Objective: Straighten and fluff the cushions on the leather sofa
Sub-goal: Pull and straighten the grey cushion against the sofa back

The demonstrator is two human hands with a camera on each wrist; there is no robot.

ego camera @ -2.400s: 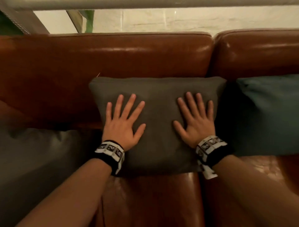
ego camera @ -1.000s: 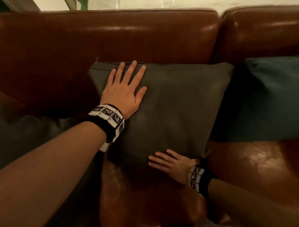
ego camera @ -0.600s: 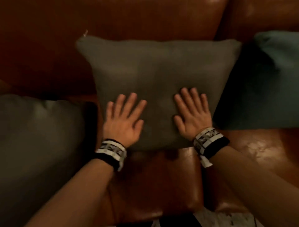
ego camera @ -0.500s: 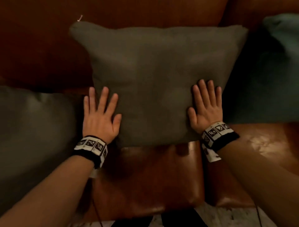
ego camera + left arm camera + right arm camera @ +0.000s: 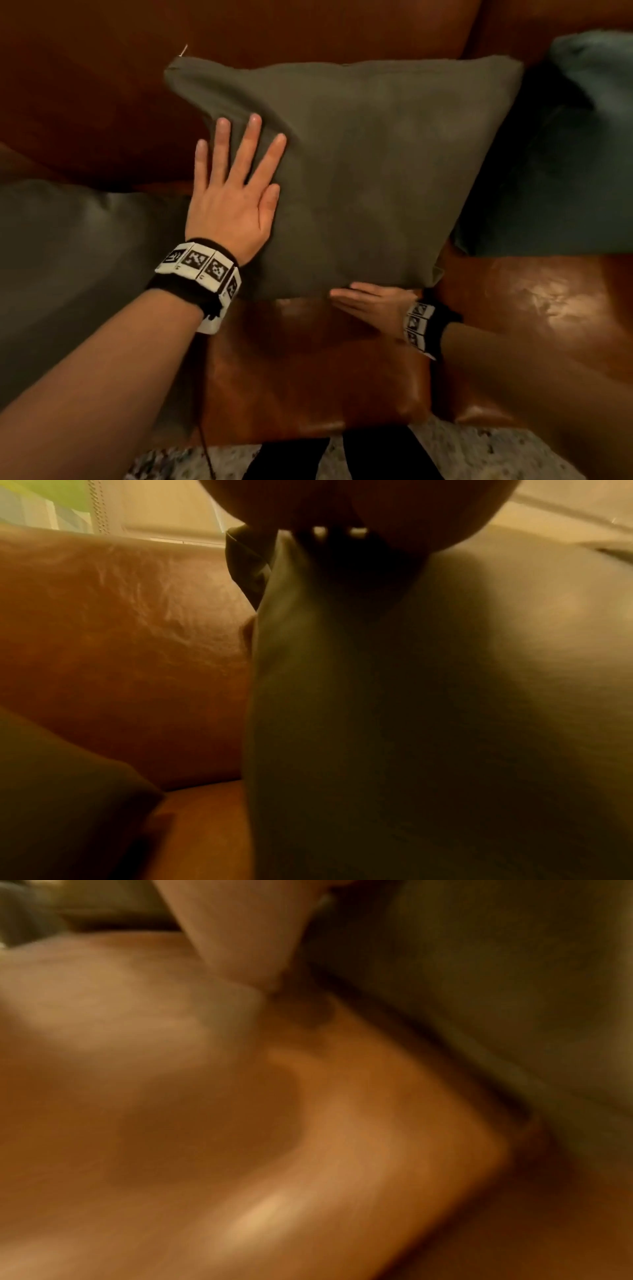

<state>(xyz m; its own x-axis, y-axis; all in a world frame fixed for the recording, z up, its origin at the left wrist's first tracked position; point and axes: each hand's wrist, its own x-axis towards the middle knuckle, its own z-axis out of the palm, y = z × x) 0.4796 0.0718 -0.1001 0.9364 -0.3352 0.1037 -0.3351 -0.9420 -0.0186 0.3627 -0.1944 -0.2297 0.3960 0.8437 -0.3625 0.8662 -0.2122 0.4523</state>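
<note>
A brown leather sofa (image 5: 308,370) is filling the frame, and the square olive-grey fabric cushion (image 5: 359,178) is leaning against its backrest at centre. The left hand (image 5: 233,192) is pressing the cushion's nine o'clock side, fingers straight and spread. The right hand (image 5: 370,301) is lying flat at its six o'clock edge, fingers together. Pushing evenly inward should plump it; a grey cushion (image 5: 68,260) and a teal cushion (image 5: 565,164) are flanking it at nine and three o'clock, above a pale speckled rug (image 5: 479,455)
</note>
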